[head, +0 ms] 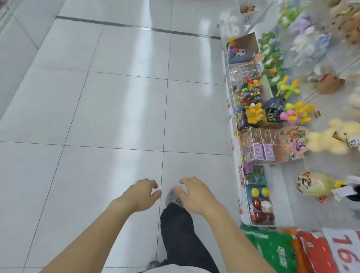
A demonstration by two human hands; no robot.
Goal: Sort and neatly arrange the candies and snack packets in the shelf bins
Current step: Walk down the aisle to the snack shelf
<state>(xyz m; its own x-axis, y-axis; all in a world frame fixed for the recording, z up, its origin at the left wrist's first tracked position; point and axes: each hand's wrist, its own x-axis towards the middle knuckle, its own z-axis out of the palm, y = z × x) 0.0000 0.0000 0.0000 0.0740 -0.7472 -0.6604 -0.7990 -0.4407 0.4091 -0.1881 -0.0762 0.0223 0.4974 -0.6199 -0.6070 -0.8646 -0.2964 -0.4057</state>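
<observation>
White floor tiles (120, 109) fill most of my view, glossy with long streaks of reflected light, and a dark seam crosses the aisle farther ahead. I have both arms stretched forward over this floor. My left hand (140, 195) hangs palm down with its fingers loosely curled, holding nothing. My right hand (193, 195) sits just beside it, fingers spread and relaxed, also holding nothing. Below them I see a dark trouser leg (179, 234) and a grey shoe (172, 197) partly covered by the right hand's fingers.

Off to my right runs the low shelf, and the white shelf bins (266, 200) stand along its front edge. The nearest bin, with yellow, blue and dark red round wrapped items in it, is near my right hand but apart from it, to its right. Farther along, more bins hold purple and tan small boxes (258, 146) and mixed colourful toys. Green and orange snack packets (295, 255) lie at the lower right, close by my right forearm, next to a price sign (347, 262) reading 16.8 that the frame cuts off.

Plush toys (335, 137) behind the bins are blurred, so I cannot make out details. Labels on the bin fronts are too smeared to read.
</observation>
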